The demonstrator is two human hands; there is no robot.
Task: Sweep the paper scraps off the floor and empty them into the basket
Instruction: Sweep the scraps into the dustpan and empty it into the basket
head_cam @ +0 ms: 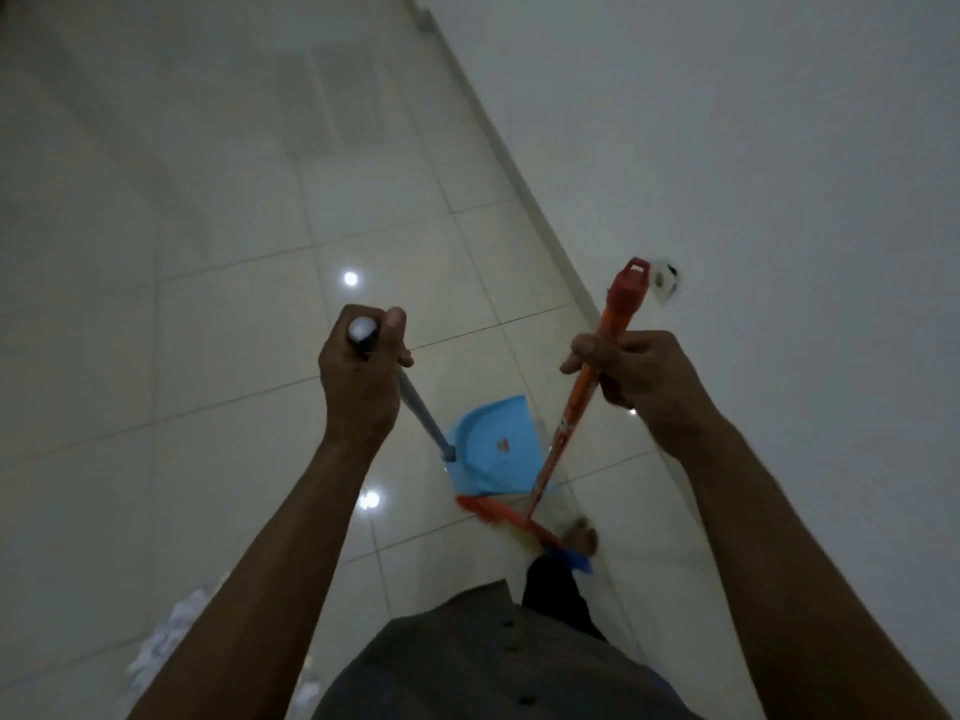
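Note:
My left hand (361, 374) grips the top of a long grey handle whose light blue dustpan (491, 444) hangs low over the tiled floor. My right hand (631, 379) grips the orange broom handle (576, 407) just below its red cap. The broom's orange head (506, 517) lies blurred at the dustpan's near edge, next to my foot (579, 535). White paper scraps (174, 634) lie on the floor at the lower left, partly hidden behind my left forearm. No basket is in view.
A white wall (727, 148) runs along the right, meeting the glossy tiled floor (234, 252) at a skirting line. A small white fitting (665, 283) sits on the wall behind the broom's cap. My torso fills the bottom centre.

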